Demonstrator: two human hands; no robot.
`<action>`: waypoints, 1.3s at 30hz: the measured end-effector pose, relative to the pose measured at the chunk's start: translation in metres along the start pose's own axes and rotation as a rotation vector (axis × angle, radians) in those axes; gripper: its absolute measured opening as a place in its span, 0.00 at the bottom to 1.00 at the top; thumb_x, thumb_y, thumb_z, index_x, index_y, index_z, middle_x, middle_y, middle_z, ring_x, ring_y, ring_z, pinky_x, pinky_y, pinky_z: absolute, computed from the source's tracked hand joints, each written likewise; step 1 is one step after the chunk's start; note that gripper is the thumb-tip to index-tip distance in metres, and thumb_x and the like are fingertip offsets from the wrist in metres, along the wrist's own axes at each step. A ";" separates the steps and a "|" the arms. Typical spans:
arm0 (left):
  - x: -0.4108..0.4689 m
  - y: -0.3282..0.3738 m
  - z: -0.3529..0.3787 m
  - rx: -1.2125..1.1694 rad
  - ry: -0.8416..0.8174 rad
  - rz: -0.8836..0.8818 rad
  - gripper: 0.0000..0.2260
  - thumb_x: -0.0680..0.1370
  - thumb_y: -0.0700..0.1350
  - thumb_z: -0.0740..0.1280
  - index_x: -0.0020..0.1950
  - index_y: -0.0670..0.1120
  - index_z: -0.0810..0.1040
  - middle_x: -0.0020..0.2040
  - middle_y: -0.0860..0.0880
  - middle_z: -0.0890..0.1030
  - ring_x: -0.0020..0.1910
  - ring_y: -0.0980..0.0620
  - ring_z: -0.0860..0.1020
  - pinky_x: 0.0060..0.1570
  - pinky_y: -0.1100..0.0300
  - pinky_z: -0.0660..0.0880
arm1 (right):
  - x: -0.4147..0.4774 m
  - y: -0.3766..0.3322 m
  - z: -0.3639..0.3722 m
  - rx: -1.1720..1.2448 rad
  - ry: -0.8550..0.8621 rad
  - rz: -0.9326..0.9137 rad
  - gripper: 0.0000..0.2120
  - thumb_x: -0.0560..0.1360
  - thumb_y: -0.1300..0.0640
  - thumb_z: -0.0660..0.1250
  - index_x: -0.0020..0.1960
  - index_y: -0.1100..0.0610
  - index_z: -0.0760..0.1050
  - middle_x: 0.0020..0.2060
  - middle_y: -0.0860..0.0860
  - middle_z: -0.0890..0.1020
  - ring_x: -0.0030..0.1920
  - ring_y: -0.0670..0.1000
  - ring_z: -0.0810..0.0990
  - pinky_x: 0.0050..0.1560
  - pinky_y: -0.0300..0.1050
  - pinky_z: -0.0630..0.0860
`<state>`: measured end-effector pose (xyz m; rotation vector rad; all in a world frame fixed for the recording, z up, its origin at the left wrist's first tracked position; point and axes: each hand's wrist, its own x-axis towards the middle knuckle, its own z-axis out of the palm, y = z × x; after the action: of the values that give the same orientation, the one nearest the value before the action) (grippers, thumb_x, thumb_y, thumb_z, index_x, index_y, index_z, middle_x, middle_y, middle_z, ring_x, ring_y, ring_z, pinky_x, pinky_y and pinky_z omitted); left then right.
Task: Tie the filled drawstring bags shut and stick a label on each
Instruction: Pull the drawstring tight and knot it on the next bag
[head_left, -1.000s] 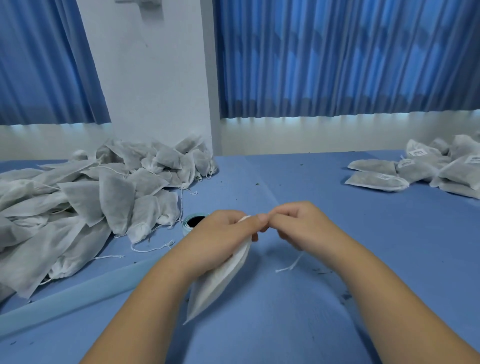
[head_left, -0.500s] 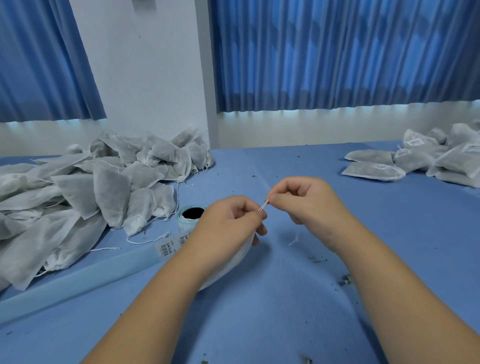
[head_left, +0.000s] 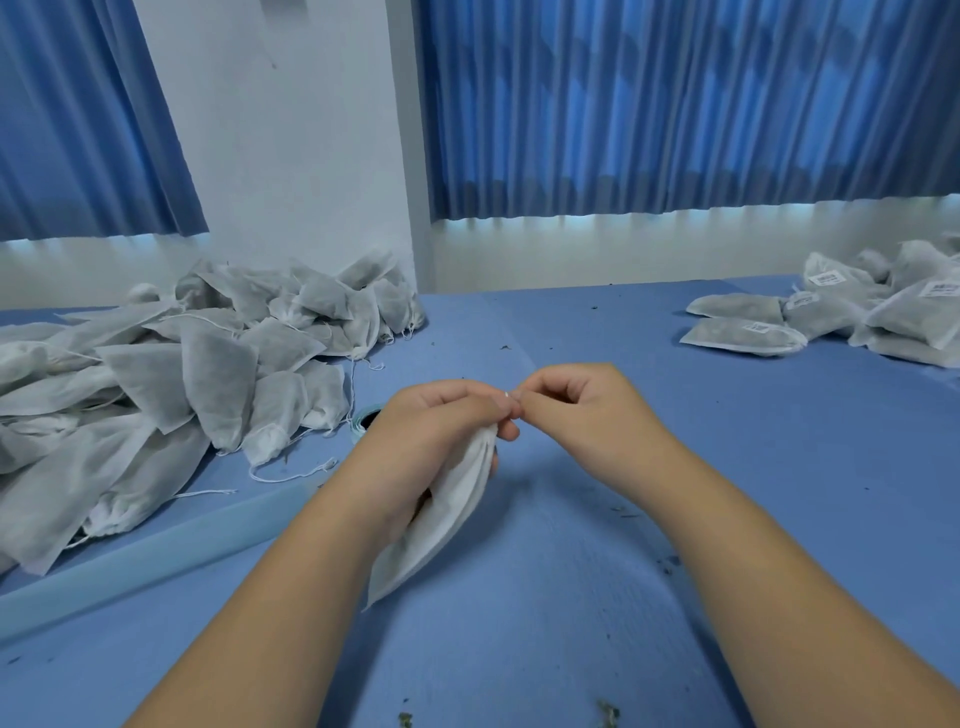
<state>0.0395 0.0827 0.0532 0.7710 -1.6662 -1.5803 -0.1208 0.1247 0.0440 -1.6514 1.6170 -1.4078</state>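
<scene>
Grips the bag (head_left: 447, 525) by its gathered neck in the left hand (head_left: 441, 421) above the table (head_left: 571, 597) middle, pinches the cord (head_left: 506, 396) with the right hand (head_left: 576, 410), seemingly to cinch it.

We can read nothing here. The white labels (head_left: 826, 279) on the filled bags (head_left: 722, 338) at the far right carry dark barcode-like marks, but their print is too small for us.

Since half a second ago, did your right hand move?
Yes, slightly: the right hand shifted left, away from the labelled bags, closing the gap to the left hand.
</scene>
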 end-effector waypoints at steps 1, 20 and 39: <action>0.001 0.000 0.000 -0.010 0.038 0.015 0.08 0.76 0.41 0.69 0.39 0.47 0.85 0.38 0.48 0.82 0.29 0.53 0.75 0.31 0.64 0.73 | -0.001 -0.001 0.000 -0.014 -0.023 0.009 0.09 0.75 0.54 0.69 0.37 0.55 0.82 0.27 0.52 0.67 0.28 0.46 0.62 0.28 0.39 0.59; 0.000 -0.003 0.001 0.159 -0.186 -0.023 0.06 0.69 0.48 0.69 0.37 0.49 0.85 0.34 0.50 0.80 0.31 0.52 0.72 0.35 0.61 0.68 | -0.003 -0.003 -0.016 -0.116 0.005 0.066 0.09 0.73 0.59 0.67 0.34 0.54 0.79 0.23 0.43 0.69 0.24 0.43 0.63 0.24 0.33 0.62; 0.008 -0.002 -0.007 -0.284 -0.179 -0.202 0.07 0.71 0.44 0.64 0.32 0.46 0.77 0.31 0.50 0.71 0.27 0.52 0.68 0.27 0.62 0.68 | -0.007 -0.022 -0.004 0.041 -0.036 0.014 0.07 0.72 0.57 0.69 0.37 0.58 0.81 0.30 0.45 0.79 0.31 0.40 0.77 0.33 0.31 0.71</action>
<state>0.0402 0.0721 0.0524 0.6818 -1.4743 -2.0274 -0.1122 0.1371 0.0616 -1.6306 1.5666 -1.3868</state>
